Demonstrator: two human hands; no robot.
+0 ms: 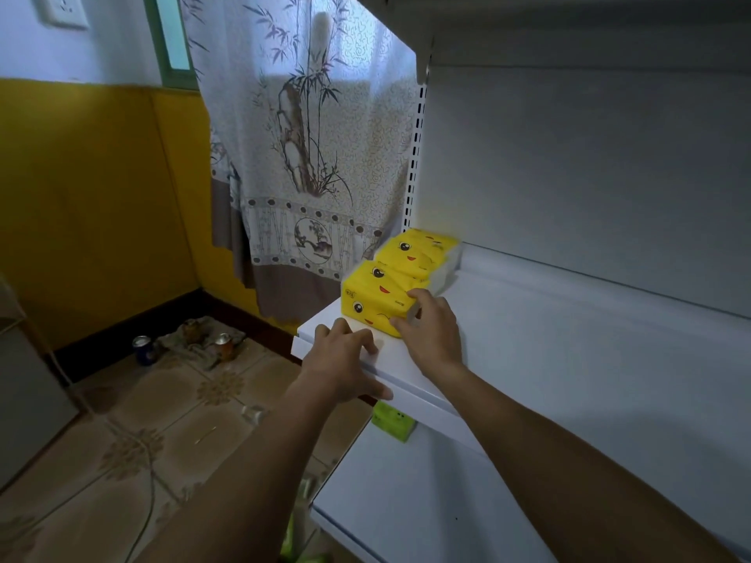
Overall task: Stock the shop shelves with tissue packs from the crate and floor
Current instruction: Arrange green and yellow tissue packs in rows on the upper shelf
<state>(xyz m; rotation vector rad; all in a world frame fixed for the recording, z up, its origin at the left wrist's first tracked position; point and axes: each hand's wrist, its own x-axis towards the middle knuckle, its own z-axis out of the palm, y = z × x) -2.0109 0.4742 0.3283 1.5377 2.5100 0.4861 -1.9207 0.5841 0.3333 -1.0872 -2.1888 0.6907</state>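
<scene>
Left hand (345,357) lies with straight fingers on the front lip of the shelf (528,347) and holds nothing; I read it as a brace. Right hand (433,333) has its fingers and thumb curled on the right end of the near yellow tissue pack (372,298). That pack sits on the shelf at its left end, a little back from the front lip.

Directly behind it is a second yellow pack (418,251), close to the back panel (569,176) and beside the slotted upright (414,156). Whether the two packs touch cannot be told.

Step in hand, as judged: seating the near pack square with the rear one.

Notes for doing it well:
- Slide the pack rather than lift it.
- Grip lightly. The wrap looks soft and likely dents under pinching.
- Line up the printed faces and long edges.
- Keep the pack's left side inside the shelf end, since beyond it is open floor.
- Let go only once the pack lies flat.
</scene>
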